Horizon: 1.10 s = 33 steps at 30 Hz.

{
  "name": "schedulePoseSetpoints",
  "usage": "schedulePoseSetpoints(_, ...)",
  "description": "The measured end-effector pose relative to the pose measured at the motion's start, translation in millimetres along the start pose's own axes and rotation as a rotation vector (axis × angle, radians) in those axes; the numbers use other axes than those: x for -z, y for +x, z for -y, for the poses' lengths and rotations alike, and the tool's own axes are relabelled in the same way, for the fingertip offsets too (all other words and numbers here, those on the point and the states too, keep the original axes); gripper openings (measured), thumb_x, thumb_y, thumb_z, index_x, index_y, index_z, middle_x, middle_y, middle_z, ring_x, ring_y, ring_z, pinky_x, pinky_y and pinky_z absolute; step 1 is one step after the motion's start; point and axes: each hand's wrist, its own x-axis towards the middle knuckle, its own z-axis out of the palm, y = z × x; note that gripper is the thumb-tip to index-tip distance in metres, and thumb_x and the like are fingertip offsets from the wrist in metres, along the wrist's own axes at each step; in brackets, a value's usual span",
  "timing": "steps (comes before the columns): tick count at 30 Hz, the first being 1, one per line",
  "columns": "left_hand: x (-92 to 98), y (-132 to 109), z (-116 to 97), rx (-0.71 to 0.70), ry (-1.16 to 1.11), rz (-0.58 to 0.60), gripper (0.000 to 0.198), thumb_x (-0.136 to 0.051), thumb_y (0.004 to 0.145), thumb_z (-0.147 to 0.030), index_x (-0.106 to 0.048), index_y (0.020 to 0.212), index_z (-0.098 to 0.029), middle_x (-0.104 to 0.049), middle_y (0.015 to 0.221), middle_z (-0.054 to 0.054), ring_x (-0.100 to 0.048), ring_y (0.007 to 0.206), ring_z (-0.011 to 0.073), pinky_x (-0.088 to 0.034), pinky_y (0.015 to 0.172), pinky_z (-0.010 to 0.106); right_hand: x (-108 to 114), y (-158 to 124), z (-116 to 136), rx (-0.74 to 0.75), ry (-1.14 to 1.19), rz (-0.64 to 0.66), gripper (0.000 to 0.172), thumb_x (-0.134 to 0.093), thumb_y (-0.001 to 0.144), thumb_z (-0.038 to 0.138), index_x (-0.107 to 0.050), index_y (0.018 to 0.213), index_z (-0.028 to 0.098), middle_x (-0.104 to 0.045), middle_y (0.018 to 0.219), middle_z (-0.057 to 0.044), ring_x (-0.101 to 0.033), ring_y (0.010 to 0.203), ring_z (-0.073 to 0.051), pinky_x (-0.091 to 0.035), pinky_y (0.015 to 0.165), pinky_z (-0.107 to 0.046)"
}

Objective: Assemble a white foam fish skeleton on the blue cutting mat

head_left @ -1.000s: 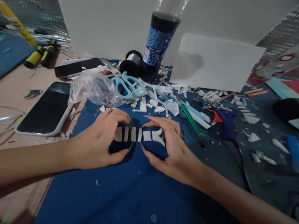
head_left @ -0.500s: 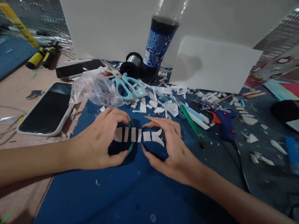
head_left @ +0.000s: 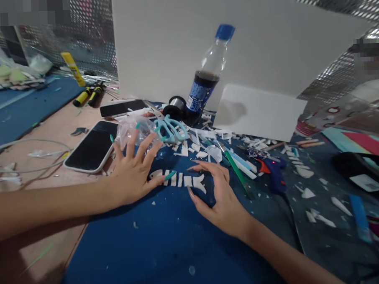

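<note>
White cut foam pieces lie in a row on a blue mat [head_left: 143,244], laid out like a fish. A head piece with an eye hole [head_left: 156,174] is at the left, narrow strips [head_left: 180,179] are in the middle, and a forked tail piece [head_left: 199,183] is at the right. My left hand [head_left: 131,171] is spread, its thumb over the row near the head and its fingers pointing at a crumpled plastic bag [head_left: 132,130]. Around the tail end curves my right hand [head_left: 221,195], thumb and fingers apart on either side of the row, holding nothing.
Light-blue scissors [head_left: 170,128], a leaning soda bottle [head_left: 202,87] and a wire spool [head_left: 177,102] stand behind the row, among white scraps. A phone [head_left: 92,146] lies left; a green-handled cutter [head_left: 237,169] and a blue glue gun [head_left: 275,176] lie right.
My left hand has opened from its curl around the row and spread its fingers, uncovering the head piece. My right hand stays around the tail end. The view has tilted up and left.
</note>
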Motion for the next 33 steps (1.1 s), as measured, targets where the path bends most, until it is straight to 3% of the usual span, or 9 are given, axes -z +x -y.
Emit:
schedulePoseSetpoints(4,0.3,-4,10,0.045,-0.005,-0.021,0.073,-0.044,0.088,-0.058,-0.019,0.148,-0.024,-0.028,0.152,0.02,-0.008,0.138,0.0545,-0.007,0.089,0.088,2,-2,0,-0.039,-0.003,-0.002,0.055,-0.055,0.084,0.029,-0.03,0.132,0.024,-0.053,0.122,-0.013,-0.046,0.121,-0.031,-0.041,0.095,-0.054)
schedulePoseSetpoints(9,6.0,-11,15,0.093,-0.022,-0.006,0.072,-0.046,0.089,-0.056,-0.022,0.148,-0.023,-0.03,0.151,0.021,-0.012,0.137,0.0557,-0.01,0.087,0.089,0,-2,2,-0.011,-0.023,-0.03,0.05,-0.054,0.083,0.028,-0.034,0.129,0.023,-0.055,0.119,-0.013,-0.049,0.118,-0.031,-0.042,0.094,-0.055)
schedulePoseSetpoints(13,8.2,-9,13,-0.03,-0.065,-0.087,0.07,-0.05,0.087,-0.055,-0.026,0.146,-0.025,-0.03,0.151,0.019,-0.012,0.14,0.0505,-0.008,0.098,0.082,-2,0,3,0.005,-0.024,-0.063,0.051,-0.054,0.083,0.028,-0.032,0.128,0.022,-0.055,0.117,-0.013,-0.048,0.117,-0.032,-0.042,0.093,-0.054)
schedulePoseSetpoints(18,6.7,-5,15,-0.236,-0.189,-0.088,0.081,-0.055,0.083,-0.056,-0.023,0.141,-0.011,-0.035,0.141,0.025,-0.028,0.136,0.0404,-0.023,0.11,0.063,-3,2,1,-0.028,-0.022,-0.088,0.052,-0.056,0.081,0.029,-0.034,0.127,0.019,-0.052,0.117,-0.015,-0.045,0.117,-0.033,-0.042,0.093,-0.055)
schedulePoseSetpoints(23,10.4,-5,15,-0.271,-0.144,-0.178,0.073,-0.056,0.084,-0.049,-0.021,0.138,-0.016,-0.038,0.138,0.022,-0.027,0.135,0.0396,-0.023,0.108,0.066,-2,3,3,-0.018,-0.028,-0.07,0.053,-0.056,0.08,0.029,-0.034,0.127,0.02,-0.051,0.118,-0.015,-0.044,0.118,-0.033,-0.041,0.094,-0.054)
schedulePoseSetpoints(28,10.5,-3,17,-0.406,-0.299,-0.066,0.063,-0.055,0.086,-0.041,-0.024,0.134,-0.014,-0.041,0.134,0.021,-0.036,0.131,0.033,-0.036,0.107,0.055,-1,3,6,-0.002,-0.042,-0.057,0.055,-0.057,0.079,0.028,-0.034,0.128,0.02,-0.05,0.12,-0.015,-0.043,0.119,-0.033,-0.041,0.093,-0.053)
schedulePoseSetpoints(33,5.5,1,21,-0.282,-0.433,0.12,0.068,-0.057,0.084,-0.049,-0.026,0.135,-0.015,-0.042,0.133,0.02,-0.04,0.128,0.0339,-0.041,0.102,0.055,-1,2,8,0.014,-0.039,-0.037,0.056,-0.057,0.079,0.03,-0.032,0.129,0.022,-0.05,0.122,-0.015,-0.043,0.12,-0.033,-0.038,0.096,-0.056)
